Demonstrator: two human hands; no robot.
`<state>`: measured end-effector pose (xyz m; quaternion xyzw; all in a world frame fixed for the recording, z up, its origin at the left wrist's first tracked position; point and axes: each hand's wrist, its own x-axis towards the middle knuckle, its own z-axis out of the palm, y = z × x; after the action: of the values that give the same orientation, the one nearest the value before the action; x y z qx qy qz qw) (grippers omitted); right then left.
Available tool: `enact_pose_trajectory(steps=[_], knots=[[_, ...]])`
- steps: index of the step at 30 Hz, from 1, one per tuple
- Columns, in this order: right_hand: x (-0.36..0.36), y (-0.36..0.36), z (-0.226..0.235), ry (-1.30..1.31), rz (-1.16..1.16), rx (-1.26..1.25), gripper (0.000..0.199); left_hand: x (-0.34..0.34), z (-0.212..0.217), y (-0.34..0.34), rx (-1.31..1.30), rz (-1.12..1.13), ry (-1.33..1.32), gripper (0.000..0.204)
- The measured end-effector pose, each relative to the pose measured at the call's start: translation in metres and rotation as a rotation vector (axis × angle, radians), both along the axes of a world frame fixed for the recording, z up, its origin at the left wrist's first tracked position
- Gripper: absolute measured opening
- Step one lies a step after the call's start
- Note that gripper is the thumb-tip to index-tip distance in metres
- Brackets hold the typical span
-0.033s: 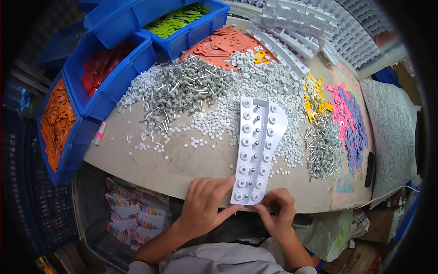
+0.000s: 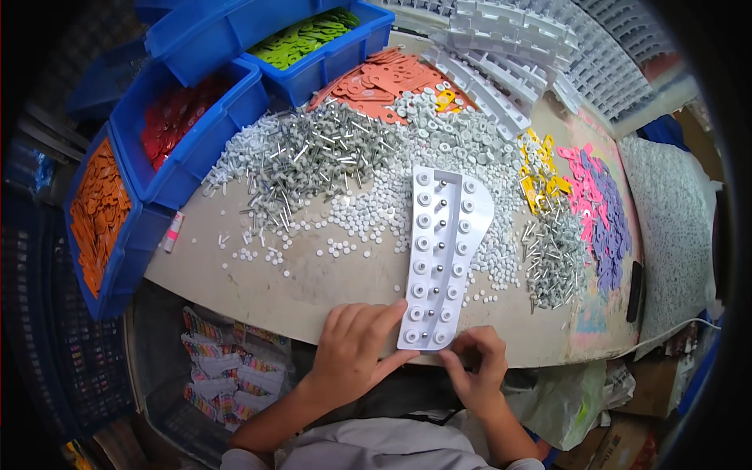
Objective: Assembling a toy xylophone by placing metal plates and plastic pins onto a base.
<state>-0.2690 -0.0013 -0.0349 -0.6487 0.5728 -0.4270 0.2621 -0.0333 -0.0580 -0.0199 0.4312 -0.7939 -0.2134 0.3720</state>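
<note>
A long white plastic tray lies on the table with its near end toward me. Along both its sides run rows of round white ringed pieces, and small metal pins stand down the middle channel. My left hand is closed at the near left corner, index finger against the side and thumb along the near edge. At the near right corner my right hand has its thumb touching the edge, with the other fingers curled in.
Loose metal pins and small white caps lie heaped beyond the tray. Blue bins with coloured flat pieces stand at the left. Yellow, pink and purple pieces lie to the right. White racks are stacked at the back.
</note>
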Motion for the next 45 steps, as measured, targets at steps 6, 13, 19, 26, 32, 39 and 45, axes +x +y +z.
enact_pose_trajectory(steps=[6, 13, 19, 26, 32, 39, 45], knots=[[-0.013, -0.008, 0.024, 0.021, -0.004, -0.144, 0.013, 0.013, 0.003, -0.010, -0.002, -0.012, -0.044, 0.076], [-0.041, -0.018, 0.025, 0.242, -0.201, -0.004, 0.029, 0.085, 0.008, -0.032, -0.090, 0.515, -0.087, 0.033], [-0.033, -0.029, 0.021, 0.535, -0.032, -0.081, 0.011, 0.084, -0.008, -0.041, -0.076, 0.386, -0.075, 0.031], [-0.032, -0.027, 0.016, 0.582, -0.042, -0.051, 0.014, 0.087, -0.005, -0.041, -0.034, 0.315, -0.104, 0.024], [-0.029, -0.028, 0.027, 0.503, -0.064, 0.004, 0.033, 0.088, -0.001, -0.040, -0.030, 0.340, -0.100, 0.017], [-0.014, -0.095, 0.096, 0.398, 0.122, -0.367, 0.020, 0.087, -0.006, -0.040, -0.134, 0.358, -0.047, 0.016], [0.189, -0.201, 0.186, 0.474, 0.630, -0.640, 0.024, 0.089, -0.017, -0.035, -0.112, 0.369, -0.074, 0.018]])
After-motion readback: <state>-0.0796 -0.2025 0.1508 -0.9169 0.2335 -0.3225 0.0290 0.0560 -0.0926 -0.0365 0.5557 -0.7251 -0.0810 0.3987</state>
